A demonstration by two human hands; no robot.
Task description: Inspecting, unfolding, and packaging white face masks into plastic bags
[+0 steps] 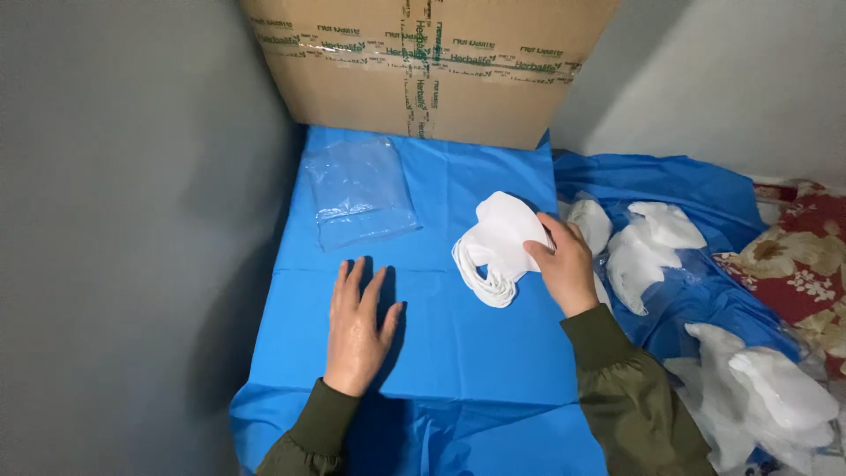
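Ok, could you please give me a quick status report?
Left hand flat on blue sheet. Right hand holding white face masks. Clear plastic bag lying apart.

Two bare hands, no gloves, rings or watch. Left hand (357,328), right hand (564,267). Both arms in olive-green jacket sleeves, smooth slightly shiny fabric, creased. Left sleeve (310,434) and right sleeve (630,397) each end in a darker ribbed knit cuff at the wrist.

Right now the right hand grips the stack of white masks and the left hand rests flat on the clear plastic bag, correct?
Not quite. In the head view the left hand rests flat on the blue sheet, apart from the clear plastic bag. The right hand does grip the stack of white masks.
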